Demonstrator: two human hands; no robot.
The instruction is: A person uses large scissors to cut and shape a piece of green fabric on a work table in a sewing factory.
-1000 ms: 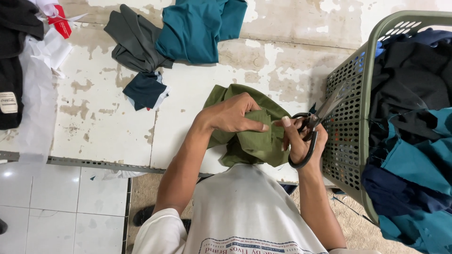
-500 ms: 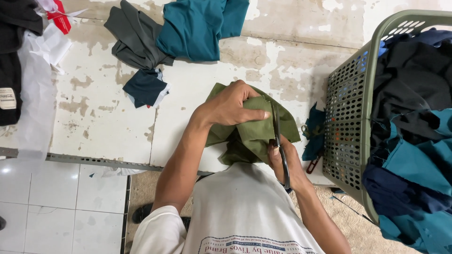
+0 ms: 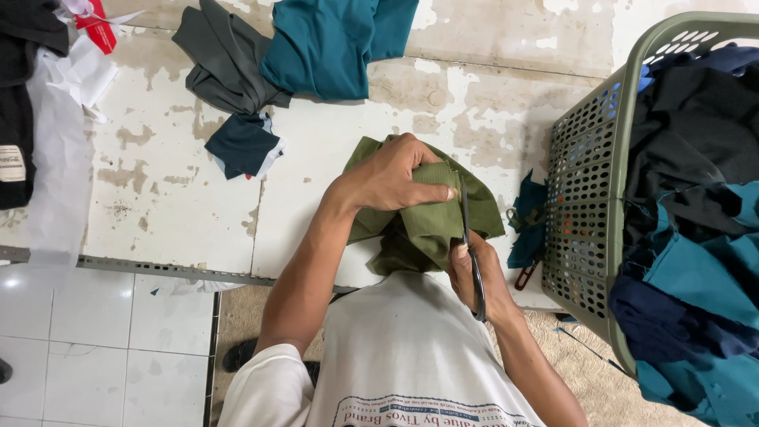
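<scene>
An olive green cloth (image 3: pixel 419 225) lies bunched at the near edge of the worn white table (image 3: pixel 166 205). My left hand (image 3: pixel 391 174) grips a folded ridge of it from above, thumb pressed along the fold. My right hand (image 3: pixel 474 277) is shut on black-handled scissors (image 3: pixel 470 253), whose blades point up into the cloth right beside my left thumb. A white shirt on my body hides the lower part of the cloth.
A green perforated laundry basket (image 3: pixel 589 213) full of dark and teal garments stands at the right. Teal scraps (image 3: pixel 528 221) lie beside it. Grey and teal cloths (image 3: pixel 316 47) and a navy piece (image 3: pixel 241 146) lie farther back. Black clothes and white plastic sit at the left.
My right hand has come in from beside the basket and turned the scissors upright against the green cloth. My left hand has shifted slightly right along the fold.
</scene>
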